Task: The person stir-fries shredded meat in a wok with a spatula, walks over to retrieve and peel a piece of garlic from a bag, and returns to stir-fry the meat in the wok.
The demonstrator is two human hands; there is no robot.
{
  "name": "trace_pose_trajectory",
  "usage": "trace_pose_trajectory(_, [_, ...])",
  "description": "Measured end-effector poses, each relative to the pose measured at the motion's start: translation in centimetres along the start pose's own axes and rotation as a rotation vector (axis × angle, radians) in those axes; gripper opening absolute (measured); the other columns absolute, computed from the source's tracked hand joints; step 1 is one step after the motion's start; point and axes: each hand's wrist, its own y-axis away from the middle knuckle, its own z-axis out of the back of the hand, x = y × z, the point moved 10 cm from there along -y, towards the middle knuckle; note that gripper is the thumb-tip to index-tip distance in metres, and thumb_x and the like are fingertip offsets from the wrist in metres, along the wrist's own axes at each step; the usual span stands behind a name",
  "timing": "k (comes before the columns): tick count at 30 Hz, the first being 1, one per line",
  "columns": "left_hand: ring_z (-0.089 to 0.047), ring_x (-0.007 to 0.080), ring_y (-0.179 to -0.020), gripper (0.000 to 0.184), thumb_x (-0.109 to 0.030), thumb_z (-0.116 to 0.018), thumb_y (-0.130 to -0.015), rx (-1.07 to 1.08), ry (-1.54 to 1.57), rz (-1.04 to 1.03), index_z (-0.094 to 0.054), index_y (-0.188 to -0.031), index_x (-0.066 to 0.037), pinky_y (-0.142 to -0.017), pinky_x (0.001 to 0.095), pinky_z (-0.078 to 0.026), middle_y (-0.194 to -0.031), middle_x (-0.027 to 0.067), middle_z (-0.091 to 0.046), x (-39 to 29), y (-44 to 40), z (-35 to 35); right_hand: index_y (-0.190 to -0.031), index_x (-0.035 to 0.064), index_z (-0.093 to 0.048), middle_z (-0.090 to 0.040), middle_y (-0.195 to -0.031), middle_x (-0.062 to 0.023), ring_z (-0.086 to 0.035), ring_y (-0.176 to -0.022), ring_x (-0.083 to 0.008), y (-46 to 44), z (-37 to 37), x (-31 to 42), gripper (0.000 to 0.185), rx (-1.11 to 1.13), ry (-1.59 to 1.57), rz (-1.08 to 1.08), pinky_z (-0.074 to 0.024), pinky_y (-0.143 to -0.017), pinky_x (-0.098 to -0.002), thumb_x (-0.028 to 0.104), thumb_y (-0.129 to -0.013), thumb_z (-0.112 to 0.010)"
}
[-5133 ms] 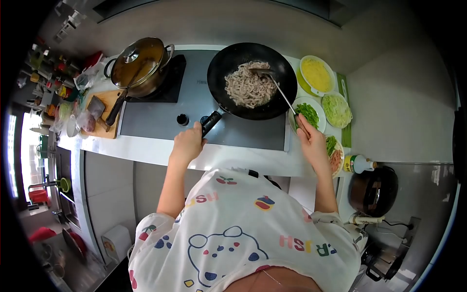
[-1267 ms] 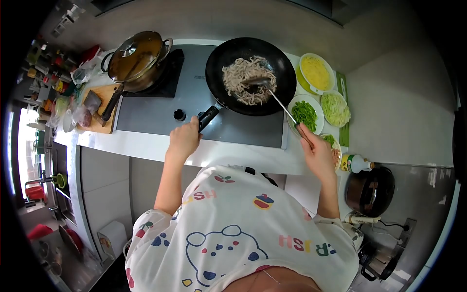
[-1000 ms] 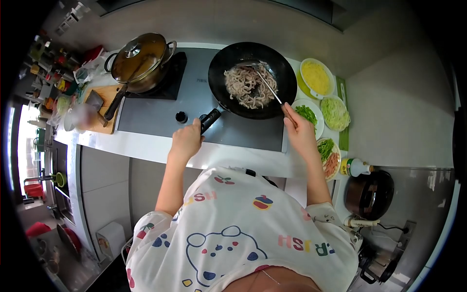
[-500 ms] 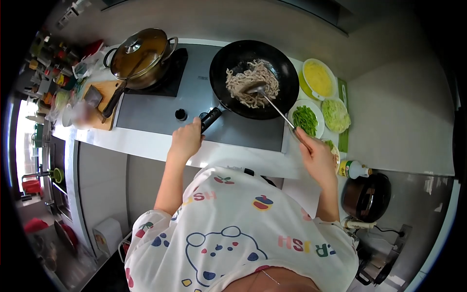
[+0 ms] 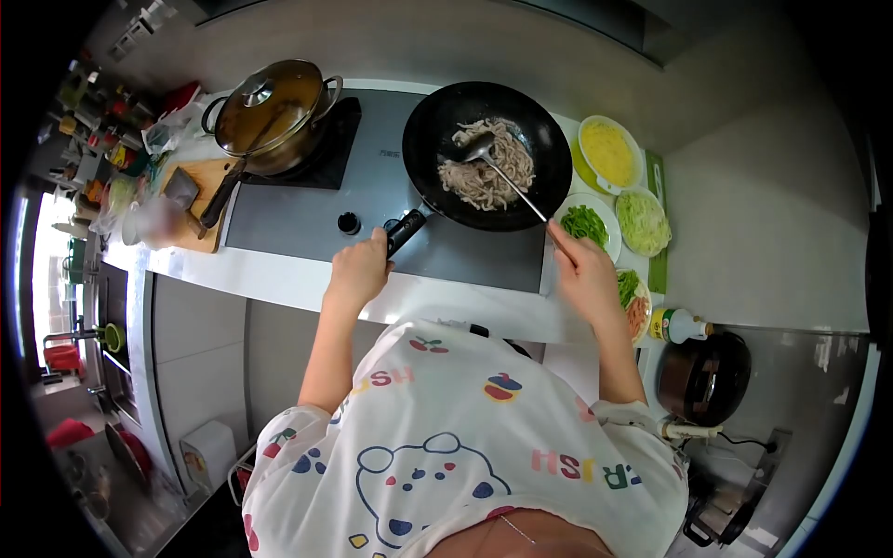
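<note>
My left hand (image 5: 360, 272) is closed round the black handle (image 5: 406, 232) of a dark wok (image 5: 553, 177) on the hob. Strips of pale cooked meat (image 5: 491, 181) lie in the wok. My right hand (image 5: 588, 279) grips the brown end of a metal spatula (image 5: 514, 187), whose head rests in the meat at the wok's left middle. Just beyond that hand, a white plate holds chopped green vegetables (image 5: 584, 223). Behind it stand a bowl of yellow shreds (image 5: 608, 153) and a dish of pale green shreds (image 5: 643, 222).
A lidded pot (image 5: 273, 116) stands at the back left of the hob (image 5: 307, 223). Left of it, a cleaver (image 5: 181, 187) lies on a wooden board (image 5: 209, 177). At the right are a plate of greens and pink strips (image 5: 636, 312), a bottle (image 5: 684, 325) and a dark cooker (image 5: 704, 379).
The spatula head has moved up and left through the meat, and my right hand has shifted slightly up and left. My left hand keeps its hold on the handle.
</note>
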Motion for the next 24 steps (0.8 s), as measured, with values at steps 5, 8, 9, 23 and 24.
trace_pose_trajectory(5, [-0.068, 0.0432, -0.083, 0.04, -0.022, -0.074, -0.087, -0.005, 0.007, 0.001, -0.047, -0.111, -0.003, -0.072, 0.0522, -0.054, -0.087, 0.0198, -0.07, 0.1, 0.1, -0.2, -0.135, 0.0135, -0.063, -0.066, -0.089, -0.02, -0.065, -0.085, -0.0359, 1.6, 1.4, 0.0, 0.043, 0.028, -0.091, -0.087, -0.0511, -0.076, -0.0415, 0.008, -0.092, -0.062])
trace_pose_trajectory(8, [-0.068, 0.0431, -0.083, 0.04, -0.022, -0.074, -0.087, -0.02, -0.001, -0.001, -0.047, -0.111, -0.003, -0.072, 0.0523, -0.054, -0.087, 0.02, -0.07, 0.1, 0.0, -0.2, -0.136, 0.0103, -0.061, -0.068, -0.098, -0.0222, -0.067, -0.09, -0.0367, 1.9, -0.1, -1.3, 0.044, -0.025, -0.141, -0.067, -0.0518, -0.079, -0.0413, 0.007, -0.093, -0.062])
trace_pose_trajectory(9, [-0.068, 0.0431, -0.083, 0.04, -0.022, -0.074, -0.087, -0.013, 0.0, -0.003, -0.047, -0.111, -0.003, -0.072, 0.0525, -0.053, -0.088, 0.0202, -0.071, 0.0, 0.0, -0.3, -0.137, 0.0097, -0.06, -0.068, -0.1, -0.0228, -0.067, -0.091, -0.0368, 1.9, -0.6, -1.8, 0.044, -0.017, -0.181, -0.092, -0.052, -0.08, -0.041, 0.007, -0.093, -0.062])
trace_pose_trajectory(23, [-0.068, 0.0438, -0.082, 0.038, -0.023, -0.073, -0.088, 0.005, -0.003, 0.003, -0.048, -0.109, -0.004, -0.072, 0.0529, -0.053, -0.086, 0.0208, -0.07, 0.1, -0.1, -0.2, -0.138, 0.0058, -0.058, -0.07, -0.114, -0.0216, -0.069, -0.097, -0.0364, 2.8, 0.8, -1.8, 0.043, -0.086, -0.238, -0.07, -0.0539, -0.084, -0.0374, 0.005, -0.095, -0.06])
trace_pose_trajectory(24, [-0.068, 0.0439, -0.082, 0.038, -0.023, -0.073, -0.088, 0.0, 0.0, 0.006, -0.048, -0.109, -0.004, -0.072, 0.0529, -0.053, -0.086, 0.0208, -0.07, 0.0, -0.1, -0.1, -0.137, 0.0056, -0.058, -0.07, -0.114, -0.0212, -0.069, -0.096, -0.0362, 3.2, 1.0, -1.8, 0.043, -0.053, -0.22, -0.107, -0.0538, -0.083, -0.0377, 0.005, -0.095, -0.06])
